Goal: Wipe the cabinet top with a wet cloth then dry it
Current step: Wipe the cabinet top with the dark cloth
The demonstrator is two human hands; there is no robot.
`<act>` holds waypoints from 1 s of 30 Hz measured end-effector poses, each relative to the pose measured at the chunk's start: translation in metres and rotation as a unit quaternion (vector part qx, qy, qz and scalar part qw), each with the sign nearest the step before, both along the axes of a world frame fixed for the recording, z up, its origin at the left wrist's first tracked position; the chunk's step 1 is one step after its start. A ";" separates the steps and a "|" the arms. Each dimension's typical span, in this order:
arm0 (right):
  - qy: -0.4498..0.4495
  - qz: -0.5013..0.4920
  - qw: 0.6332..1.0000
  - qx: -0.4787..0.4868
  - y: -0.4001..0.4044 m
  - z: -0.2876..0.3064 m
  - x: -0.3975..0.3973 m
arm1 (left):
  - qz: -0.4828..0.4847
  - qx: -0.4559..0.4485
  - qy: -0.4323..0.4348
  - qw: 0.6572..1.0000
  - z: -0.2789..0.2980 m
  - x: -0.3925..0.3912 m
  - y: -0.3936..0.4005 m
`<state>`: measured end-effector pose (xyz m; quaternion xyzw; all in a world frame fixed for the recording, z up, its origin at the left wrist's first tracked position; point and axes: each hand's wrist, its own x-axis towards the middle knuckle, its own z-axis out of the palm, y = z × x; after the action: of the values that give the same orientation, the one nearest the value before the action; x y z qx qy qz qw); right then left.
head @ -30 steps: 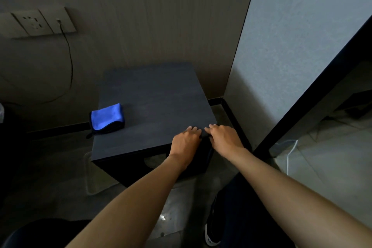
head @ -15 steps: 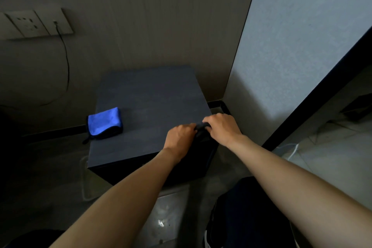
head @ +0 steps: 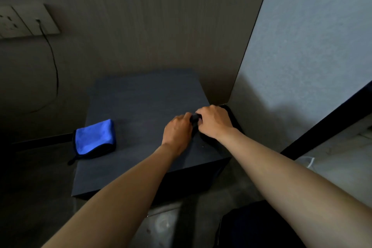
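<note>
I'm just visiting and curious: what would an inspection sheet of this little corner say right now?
Surface: dark cabinet top, square, set in a corner of the walls.
Job's things: dark cloth bunched between both hands near the top's right side; folded blue cloth lying at the left edge.
Clutter: nothing seen.
Hands: left hand and right hand both grip the dark cloth, fingers curled.
Cables: black cable hanging from the wall socket plate; white cable on the floor at right.
Surroundings: wood-grain wall behind, pale wall at right, tiled floor below.
</note>
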<state>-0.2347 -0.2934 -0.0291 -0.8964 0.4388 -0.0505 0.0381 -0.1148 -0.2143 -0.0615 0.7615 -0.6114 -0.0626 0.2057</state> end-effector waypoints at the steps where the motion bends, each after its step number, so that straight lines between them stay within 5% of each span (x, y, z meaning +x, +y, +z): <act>1: 0.007 -0.007 1.000 0.012 -0.003 -0.001 0.001 | -0.005 0.004 -0.001 1.000 -0.003 0.002 -0.003; 11: 0.127 0.041 0.984 0.119 -0.040 -0.021 0.020 | -0.060 0.076 -0.036 0.995 -0.019 0.025 -0.033; 30: 0.076 0.020 0.994 0.074 0.057 -0.044 -0.057 | -0.034 0.099 -0.143 0.984 0.004 -0.061 0.064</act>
<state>-0.2917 -0.2360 -0.0736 -0.9008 0.4252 0.0508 0.0717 -0.1763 -0.1505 -0.0575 0.7577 -0.6512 -0.0204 0.0376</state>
